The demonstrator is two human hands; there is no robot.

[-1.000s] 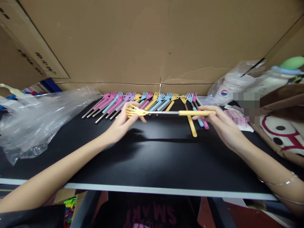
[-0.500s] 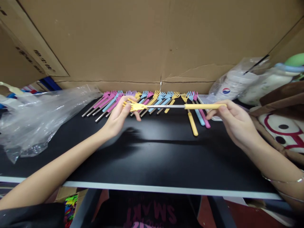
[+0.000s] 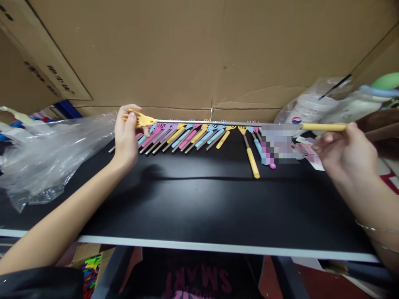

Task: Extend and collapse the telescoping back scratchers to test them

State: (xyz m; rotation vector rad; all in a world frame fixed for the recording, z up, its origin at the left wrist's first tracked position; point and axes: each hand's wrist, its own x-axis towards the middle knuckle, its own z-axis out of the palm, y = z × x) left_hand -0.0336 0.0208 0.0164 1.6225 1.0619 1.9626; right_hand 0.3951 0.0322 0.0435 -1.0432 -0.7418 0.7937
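Held up above the black desk (image 3: 199, 216), a yellow back scratcher (image 3: 230, 123) spans the gap between a person's two hands, its long axis running left to right, roughly parallel to the desk's front edge. The left hand (image 3: 126, 139), above the left part of the desk, has thumb and fingers closed on the claw-shaped head. The right hand (image 3: 355, 160), beyond the desk's right half, pinches the far end of the handle between thumb and finger. The hands are well apart, each at its own end, with the bare rod between them. The scratcher casts a thin shadow across the desk.

Its head and smooth, round handle are a matching yellow; the slim, silvery rod appears to be telescopic and drawn out, though a blurred patch hides part of it near the handle. Along the desk's back edge, slanted side by side, lies a row of scratchers (image 3: 188, 141) in pink, blue, purple and yellow. A crumpled clear plastic bag (image 3: 59, 149) covers the desk's left end.
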